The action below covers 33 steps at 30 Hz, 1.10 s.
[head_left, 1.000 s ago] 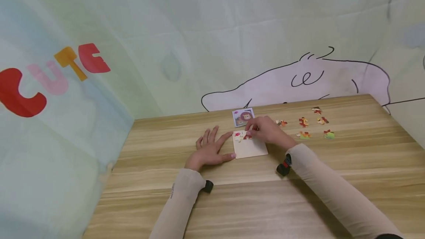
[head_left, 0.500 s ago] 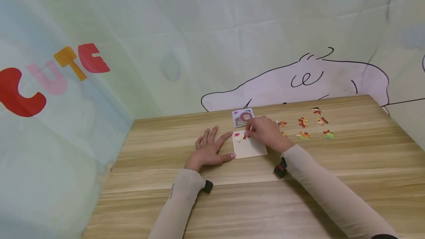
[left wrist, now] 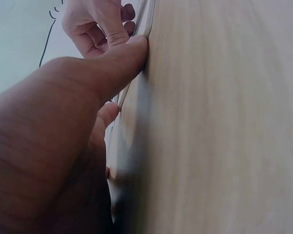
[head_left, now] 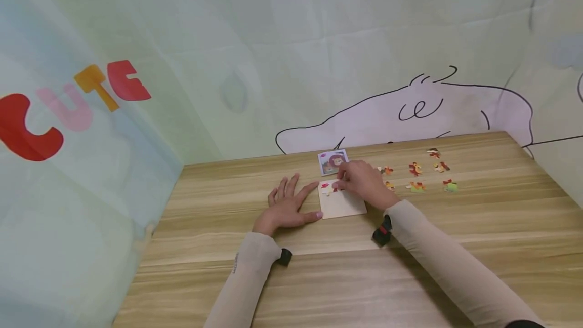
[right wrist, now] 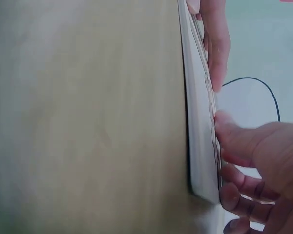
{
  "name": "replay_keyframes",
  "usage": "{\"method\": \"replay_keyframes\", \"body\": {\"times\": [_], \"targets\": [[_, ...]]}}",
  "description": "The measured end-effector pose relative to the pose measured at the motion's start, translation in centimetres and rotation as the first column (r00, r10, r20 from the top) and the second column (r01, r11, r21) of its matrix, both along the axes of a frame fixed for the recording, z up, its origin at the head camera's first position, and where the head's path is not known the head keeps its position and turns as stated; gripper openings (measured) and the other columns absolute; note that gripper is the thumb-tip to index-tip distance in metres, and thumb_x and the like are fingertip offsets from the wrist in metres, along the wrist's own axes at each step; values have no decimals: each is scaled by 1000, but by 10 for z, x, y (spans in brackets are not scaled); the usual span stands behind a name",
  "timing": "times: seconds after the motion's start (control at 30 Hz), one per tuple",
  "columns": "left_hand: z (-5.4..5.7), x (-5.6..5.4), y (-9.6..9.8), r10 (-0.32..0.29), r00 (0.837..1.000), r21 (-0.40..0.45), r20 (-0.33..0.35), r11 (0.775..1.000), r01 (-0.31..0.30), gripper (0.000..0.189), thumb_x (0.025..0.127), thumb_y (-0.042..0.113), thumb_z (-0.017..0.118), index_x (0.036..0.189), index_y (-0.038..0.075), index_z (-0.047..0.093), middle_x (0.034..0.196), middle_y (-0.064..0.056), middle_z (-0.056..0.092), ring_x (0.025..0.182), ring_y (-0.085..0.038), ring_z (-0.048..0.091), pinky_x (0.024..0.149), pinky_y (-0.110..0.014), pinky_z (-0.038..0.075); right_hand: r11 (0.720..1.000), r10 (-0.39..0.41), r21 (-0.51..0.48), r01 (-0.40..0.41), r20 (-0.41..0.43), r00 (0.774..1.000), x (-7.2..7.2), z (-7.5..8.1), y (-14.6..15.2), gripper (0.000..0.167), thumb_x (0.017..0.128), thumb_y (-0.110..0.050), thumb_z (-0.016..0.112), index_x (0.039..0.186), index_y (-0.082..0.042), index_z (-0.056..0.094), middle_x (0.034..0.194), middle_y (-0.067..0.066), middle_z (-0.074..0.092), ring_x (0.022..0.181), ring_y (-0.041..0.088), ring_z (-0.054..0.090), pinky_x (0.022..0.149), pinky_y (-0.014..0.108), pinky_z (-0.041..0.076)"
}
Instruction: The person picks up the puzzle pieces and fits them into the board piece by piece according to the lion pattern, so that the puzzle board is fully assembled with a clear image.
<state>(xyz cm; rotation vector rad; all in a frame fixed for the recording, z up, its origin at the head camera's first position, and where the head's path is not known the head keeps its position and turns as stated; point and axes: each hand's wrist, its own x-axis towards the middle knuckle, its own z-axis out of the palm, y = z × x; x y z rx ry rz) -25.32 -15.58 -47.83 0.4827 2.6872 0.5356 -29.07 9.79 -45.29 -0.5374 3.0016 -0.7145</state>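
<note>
A small pale square puzzle board (head_left: 342, 207) lies flat on the table, with joined jigsaw pieces (head_left: 325, 188) along its far edge. My left hand (head_left: 286, 210) rests beside it, fingers spread, thumb and index fingertip at the board's left corners. My right hand (head_left: 364, 181) bends over the far right part of the board, thumb and fingers curled on a jigsaw piece there that is mostly hidden by them. In the right wrist view, the right thumb (right wrist: 227, 122) touches the thin layer of pieces on top of the board.
A picture card (head_left: 328, 164) with a lion lies just beyond the board. Several loose jigsaw pieces (head_left: 415, 168) are spread to the right on the wooden table (head_left: 218, 196). A printed cloth backdrop (head_left: 255, 54) stands along the table's far and left edges.
My right hand and wrist have shifted slightly left over the board, uncovering a loose yellowish piece beside the hand. The left hand stays in place.
</note>
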Motion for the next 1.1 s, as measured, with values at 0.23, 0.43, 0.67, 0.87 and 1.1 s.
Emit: {"method": "replay_keyframes", "body": {"times": [0.23, 0.43, 0.67, 0.87, 1.1], "targets": [[1, 2, 0, 0, 1000, 11, 1, 1000, 0, 88, 96, 71, 61, 170, 48, 18, 184, -7, -14, 168, -43, -17, 130, -72, -5, 998, -19, -67, 18, -11, 1000, -6, 2, 23, 19, 103, -30, 74, 104, -12, 75, 87, 5, 71, 76, 20, 58, 63, 30, 42], [3, 3, 0, 1, 1000, 11, -1, 1000, -1, 89, 96, 70, 61, 170, 48, 18, 183, -7, -14, 168, -42, -17, 130, -71, -6, 995, -23, -100, 19, -43, 999, -14, 17, 65, 17, 106, -24, 69, 108, -7, 73, 95, 13, 73, 81, 24, 62, 67, 32, 46], [4, 3, -1, -3, 1000, 7, -7, 1000, 3, 89, 96, 71, 60, 171, 47, 17, 183, -6, -14, 168, -42, -17, 129, -71, -6, 994, -57, -95, 53, -38, 998, -24, 33, 114, 21, 108, -17, 64, 116, 1, 72, 103, 22, 74, 85, 30, 68, 67, 34, 52], [3, 3, -1, -2, 1000, 11, -3, 1000, 2, 89, 96, 70, 60, 171, 47, 17, 183, -7, -15, 168, -43, -17, 129, -71, -6, 996, -85, -31, 83, -38, 996, -31, 42, 148, 25, 109, -17, 62, 119, 4, 71, 105, 26, 74, 94, 37, 68, 79, 49, 55], [3, 3, -1, -3, 1000, 7, -7, 1000, 3, 89, 96, 72, 60, 170, 48, 17, 183, -6, -15, 168, -42, -16, 129, -71, -4, 993, -115, 29, 115, -14, 993, -38, 47, 183, 28, 108, -15, 61, 122, 8, 70, 104, 27, 71, 95, 40, 63, 85, 56, 51]]}}
